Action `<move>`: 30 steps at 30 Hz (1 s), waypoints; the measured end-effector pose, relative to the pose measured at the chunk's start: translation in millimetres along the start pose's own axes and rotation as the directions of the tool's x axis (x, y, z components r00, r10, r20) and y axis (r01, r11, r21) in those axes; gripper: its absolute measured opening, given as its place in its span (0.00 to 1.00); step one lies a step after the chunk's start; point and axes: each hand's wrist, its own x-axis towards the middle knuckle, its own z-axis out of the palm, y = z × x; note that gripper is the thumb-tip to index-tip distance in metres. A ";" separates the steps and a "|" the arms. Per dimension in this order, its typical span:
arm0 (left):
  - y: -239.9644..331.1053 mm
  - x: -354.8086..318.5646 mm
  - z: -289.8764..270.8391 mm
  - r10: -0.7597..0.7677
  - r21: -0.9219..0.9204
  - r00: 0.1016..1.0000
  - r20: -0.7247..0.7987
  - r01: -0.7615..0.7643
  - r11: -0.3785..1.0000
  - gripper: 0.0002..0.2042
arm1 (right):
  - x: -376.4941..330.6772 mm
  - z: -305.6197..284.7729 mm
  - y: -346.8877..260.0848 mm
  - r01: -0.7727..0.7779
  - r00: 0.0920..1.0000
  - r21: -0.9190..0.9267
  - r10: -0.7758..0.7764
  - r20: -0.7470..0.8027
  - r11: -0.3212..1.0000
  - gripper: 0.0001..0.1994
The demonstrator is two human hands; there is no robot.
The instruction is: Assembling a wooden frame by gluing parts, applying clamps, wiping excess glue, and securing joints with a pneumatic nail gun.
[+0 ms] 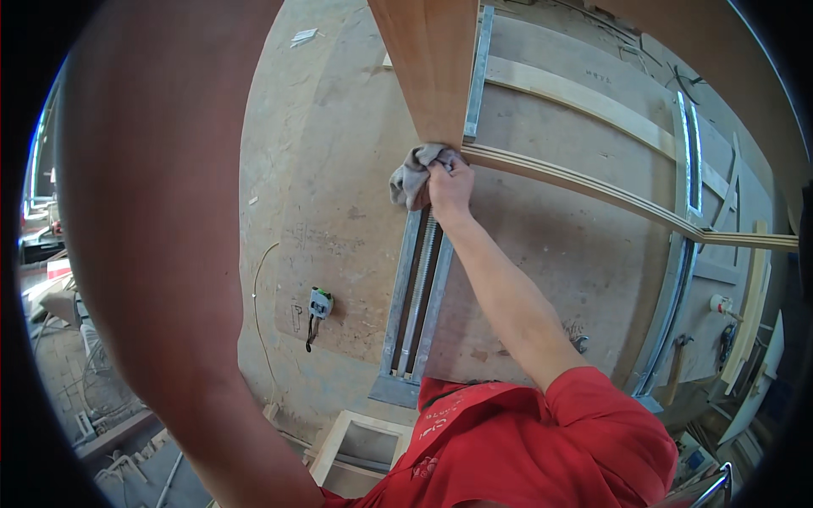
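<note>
My right hand (450,188) is closed on a crumpled grey rag (413,176). The rag is at the near end of an upright-looking brown wooden board (436,76), next to a pale layered wooden edge (584,182). Below the hand runs a metal clamp channel with a threaded screw (419,288). Large and close, my left forearm (161,186) rises along the left side; its hand is beyond the upper edge of the view.
On the worktable (347,245) lie a tape measure (320,305) and a thin yellowish cord (257,296). To the right are another metal clamp rail (669,313), a hammer (677,368) and wooden strips (749,317). A small wooden frame (339,436) stands near my body.
</note>
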 end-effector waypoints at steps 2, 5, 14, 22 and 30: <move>-7.3 -14.8 3.3 -0.033 0.007 0.999 0.023 0.033 0.999 0.32 | -20.4 2.4 -26.0 -0.131 0.990 0.236 0.113 0.088 0.963 0.06; 2.4 -8.7 4.5 -0.004 -0.018 1.000 0.017 0.005 1.000 0.32 | 1.1 7.4 -10.1 -0.124 0.991 0.247 0.109 0.073 0.961 0.07; 8.4 -24.0 0.1 -0.014 -0.043 0.999 0.047 0.016 0.999 0.31 | -1.5 17.4 4.0 -0.080 0.995 0.170 0.067 0.079 0.982 0.07; 6.6 -32.1 -14.7 -0.034 -0.045 0.998 0.059 0.037 0.998 0.31 | -7.1 3.0 -18.6 -0.176 0.983 0.292 0.152 0.104 0.940 0.07; 34.9 -12.7 -29.9 0.026 -0.077 0.998 0.052 -0.022 0.997 0.32 | 6.2 33.0 1.8 -0.118 0.984 -0.268 0.076 -0.163 0.956 0.07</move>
